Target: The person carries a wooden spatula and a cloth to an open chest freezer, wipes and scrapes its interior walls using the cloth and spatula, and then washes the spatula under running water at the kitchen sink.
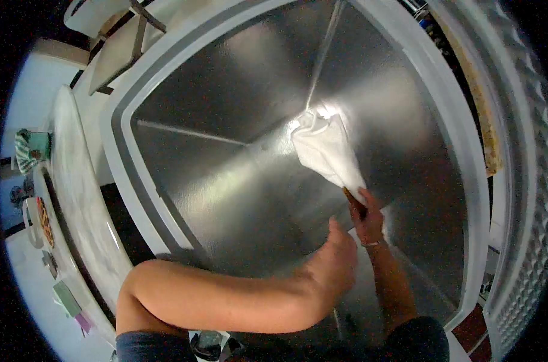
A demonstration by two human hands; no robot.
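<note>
One white cloth (325, 148) stretches from the outstretched right hand (370, 220), which pinches its end, inside the chest freezer (226, 199); the left hand (339, 254), elbow sharply bent, hangs nearby, thumb raised, its finger spread impossible to tell.

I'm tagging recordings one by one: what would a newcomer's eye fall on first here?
Probably the bright white cloth, above and right of the picture's centre, its near end in the right hand. Next, the metal-lined box around it, filling most of the view. The left hand shows lower, just left of the right one.
</note>
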